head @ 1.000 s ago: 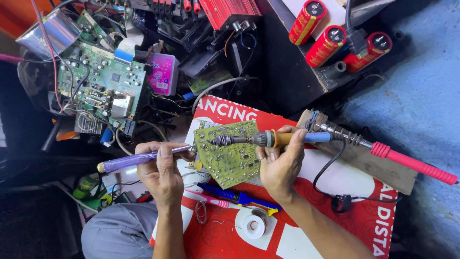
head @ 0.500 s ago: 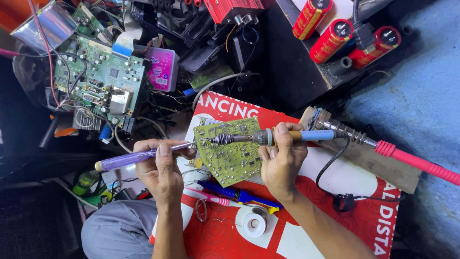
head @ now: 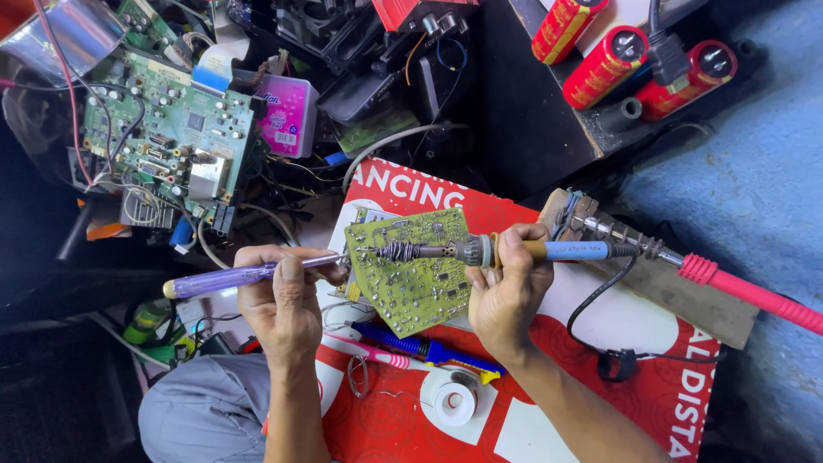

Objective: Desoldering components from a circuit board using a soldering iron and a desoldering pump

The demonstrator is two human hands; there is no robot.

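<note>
Centre of frame: a green circuit board (head: 411, 270), solder side up, lies tilted on a red and white printed sheet (head: 600, 317). The right hand (head: 506, 296) is clamped around the yellow and blue handle of a soldering iron (head: 480, 250), its wire-wrapped tip resting on the board's upper left area. The left hand (head: 283, 296) is closed on a purple-handled screwdriver (head: 231, 278), its shaft reaching the board's left edge. Just below the board lie a blue and yellow desoldering pump (head: 429, 350) and a solder spool (head: 453, 401). A second, pink-handled soldering iron (head: 711, 274) rests on a wooden block (head: 677, 296) at right. Upper left: a larger green circuit board (head: 171, 137).
</note>
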